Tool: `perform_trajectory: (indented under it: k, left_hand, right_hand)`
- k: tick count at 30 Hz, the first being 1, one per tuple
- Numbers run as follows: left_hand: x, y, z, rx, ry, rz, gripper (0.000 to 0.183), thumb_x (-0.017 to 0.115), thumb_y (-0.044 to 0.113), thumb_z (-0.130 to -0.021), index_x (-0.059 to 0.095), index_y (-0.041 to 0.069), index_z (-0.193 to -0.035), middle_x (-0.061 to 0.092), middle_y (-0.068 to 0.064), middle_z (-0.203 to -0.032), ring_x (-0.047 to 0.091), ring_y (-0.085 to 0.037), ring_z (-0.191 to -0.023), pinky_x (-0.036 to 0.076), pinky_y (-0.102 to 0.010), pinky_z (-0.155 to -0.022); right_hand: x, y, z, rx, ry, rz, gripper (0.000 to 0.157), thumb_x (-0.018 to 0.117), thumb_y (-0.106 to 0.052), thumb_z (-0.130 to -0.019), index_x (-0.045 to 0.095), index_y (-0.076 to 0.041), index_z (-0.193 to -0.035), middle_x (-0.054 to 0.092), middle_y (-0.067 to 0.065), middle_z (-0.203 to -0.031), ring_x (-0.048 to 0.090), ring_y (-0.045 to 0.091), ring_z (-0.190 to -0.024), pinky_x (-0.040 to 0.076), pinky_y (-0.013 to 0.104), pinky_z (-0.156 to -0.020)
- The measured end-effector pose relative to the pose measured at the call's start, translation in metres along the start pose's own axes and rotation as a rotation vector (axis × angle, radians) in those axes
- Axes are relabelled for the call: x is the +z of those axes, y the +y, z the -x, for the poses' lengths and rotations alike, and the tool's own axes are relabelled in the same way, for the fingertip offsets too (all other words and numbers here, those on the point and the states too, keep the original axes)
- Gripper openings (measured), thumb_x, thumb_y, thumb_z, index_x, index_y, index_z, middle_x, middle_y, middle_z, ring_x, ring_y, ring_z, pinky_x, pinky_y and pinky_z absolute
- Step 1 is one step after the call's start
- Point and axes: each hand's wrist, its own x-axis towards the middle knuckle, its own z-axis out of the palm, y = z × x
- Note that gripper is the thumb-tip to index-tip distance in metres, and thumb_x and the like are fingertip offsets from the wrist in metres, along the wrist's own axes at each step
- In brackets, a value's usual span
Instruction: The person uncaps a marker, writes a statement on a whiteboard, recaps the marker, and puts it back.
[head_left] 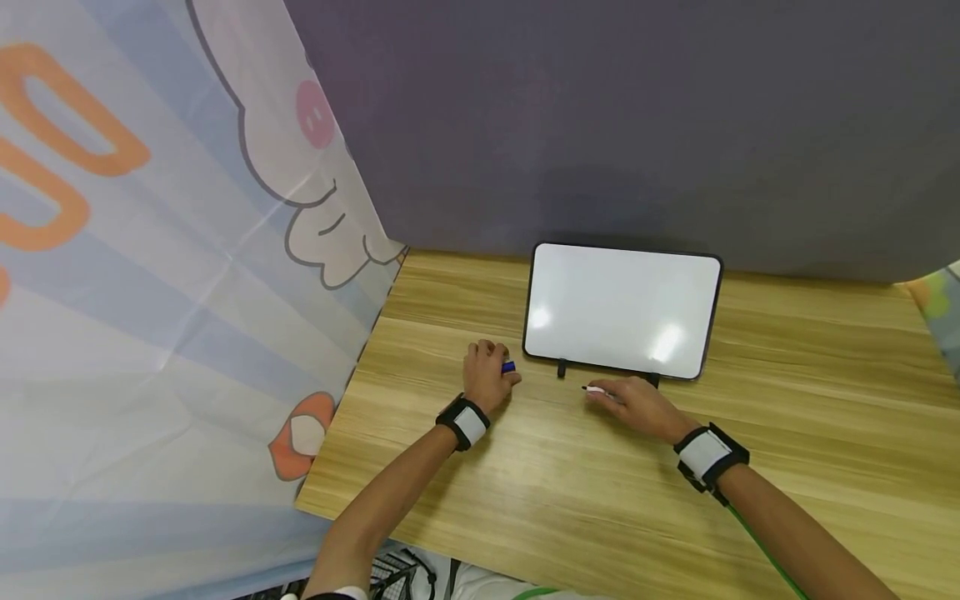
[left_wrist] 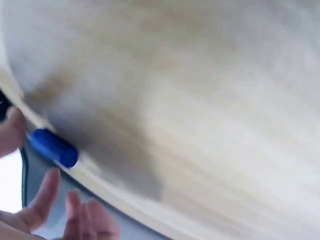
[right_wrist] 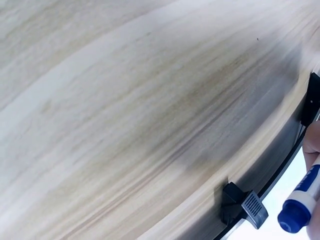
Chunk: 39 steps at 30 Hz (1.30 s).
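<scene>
In the head view my left hand (head_left: 487,375) is low over the table, left of the whiteboard, with a blue marker cap (head_left: 508,367) between its thumb and fingers. The left wrist view shows that cap (left_wrist: 54,147) on the wood, with a small gap between it and the fingertips (left_wrist: 49,180). Just below the whiteboard (head_left: 622,308), my right hand (head_left: 637,406) grips a white marker (head_left: 595,389), its dark tip bare and pointing left. Up close, the marker (right_wrist: 302,200) has a blue end and a blue printed label. Most of the right hand is cut off there.
The framed whiteboard stands on black feet, one foot (head_left: 562,368) jutting forward between the hands. Behind the wooden table (head_left: 810,400) rises a dark grey panel (head_left: 600,125). A printed cloth (head_left: 187,333) hangs along the left edge. A green cable (head_left: 765,546) trails from the right wristband.
</scene>
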Motion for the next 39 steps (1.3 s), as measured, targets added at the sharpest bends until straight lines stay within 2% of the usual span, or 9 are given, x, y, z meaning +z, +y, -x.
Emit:
perform_trajectory:
  k: [4,9,13,16,19,23,27,32,39]
  left_hand:
    - [-0.005,0.010,-0.002,0.031,0.101,0.129,0.059,0.075,0.040,-0.074,0.052,0.010,-0.118,0.051,-0.013,-0.107,0.046,-0.024,-0.096,0.042,-0.035,-0.081]
    - [-0.015,0.036,-0.001,0.186,0.148,0.328,0.032,0.065,0.027,-0.085,0.054,0.005,-0.106,0.051,-0.013,-0.102,0.045,-0.021,-0.094,0.043,-0.031,-0.077]
    - [-0.017,0.058,0.003,0.323,0.064,0.329,0.015,0.059,0.025,-0.089,0.062,0.011,-0.093,0.054,-0.004,-0.096,0.049,-0.016,-0.093,0.044,-0.024,-0.077]
    - [-0.016,0.071,0.005,0.380,-0.030,0.302,0.015,0.056,0.026,-0.091,0.066,0.015,-0.094,0.059,0.002,-0.096,0.054,-0.012,-0.091,0.045,-0.019,-0.076]
    - [-0.013,0.080,0.005,0.373,-0.124,0.310,0.020,0.054,0.027,-0.093,0.068,0.015,-0.098,0.063,0.003,-0.096,0.056,-0.011,-0.088,0.045,-0.017,-0.073]
    - [-0.009,0.086,0.004,0.332,-0.225,0.322,0.026,0.052,0.032,-0.093,0.070,0.015,-0.100,0.067,0.003,-0.094,0.057,-0.011,-0.086,0.044,-0.017,-0.071]
    - [-0.005,0.088,0.003,0.345,-0.295,0.334,0.030,0.050,0.036,-0.094,0.072,0.017,-0.096,0.070,0.006,-0.090,0.060,-0.011,-0.086,0.044,-0.016,-0.072]
    - [0.000,0.088,0.003,0.399,-0.330,0.360,0.028,0.052,0.036,-0.092,0.073,0.018,-0.088,0.071,0.009,-0.084,0.061,-0.001,-0.079,0.045,-0.012,-0.070]
    - [0.003,0.085,0.003,0.388,-0.352,0.405,0.025,0.058,0.036,-0.090,0.073,0.016,-0.090,0.071,0.006,-0.087,0.061,0.000,-0.078,0.046,-0.011,-0.068]
  right_hand:
    - [-0.003,0.000,0.001,0.030,0.006,0.002,0.032,0.050,-0.032,-0.095,0.065,-0.011,-0.115,0.070,0.003,-0.109,0.066,0.017,-0.099,0.053,0.036,-0.083]
    - [-0.005,0.001,0.001,0.054,0.007,0.001,0.034,0.051,-0.034,-0.095,0.065,-0.011,-0.115,0.070,0.003,-0.108,0.067,0.016,-0.098,0.053,0.037,-0.082]
    - [-0.005,0.001,0.001,0.055,0.026,0.020,0.036,0.052,-0.035,-0.094,0.065,-0.009,-0.115,0.070,0.007,-0.107,0.067,0.019,-0.096,0.054,0.037,-0.081]
    - [-0.005,-0.001,0.000,0.043,0.053,0.037,0.038,0.055,-0.035,-0.092,0.064,-0.007,-0.116,0.071,0.008,-0.104,0.068,0.018,-0.090,0.054,0.037,-0.078]
    - [-0.006,-0.005,-0.001,0.021,0.071,0.050,0.041,0.058,-0.035,-0.090,0.062,-0.007,-0.119,0.072,0.004,-0.094,0.065,0.008,-0.076,0.054,0.033,-0.071]
    - [-0.006,-0.008,-0.003,-0.008,0.067,0.070,0.041,0.061,-0.031,-0.088,0.059,-0.008,-0.122,0.067,-0.004,-0.076,0.047,-0.003,-0.058,0.047,0.022,-0.059]
    - [-0.006,-0.010,-0.003,-0.022,0.064,0.090,0.035,0.065,-0.027,-0.086,0.061,-0.008,-0.114,0.066,-0.003,-0.077,0.046,-0.004,-0.058,0.042,0.019,-0.055]
    - [-0.007,-0.013,-0.003,-0.045,0.052,0.080,0.020,0.067,-0.027,-0.084,0.057,-0.014,-0.096,0.064,-0.006,-0.075,0.050,-0.004,-0.062,0.045,0.018,-0.057]
    - [-0.008,-0.015,-0.005,-0.059,0.056,0.081,0.021,0.067,-0.030,-0.083,0.056,-0.015,-0.092,0.060,-0.009,-0.070,0.045,-0.004,-0.059,0.041,0.016,-0.054]
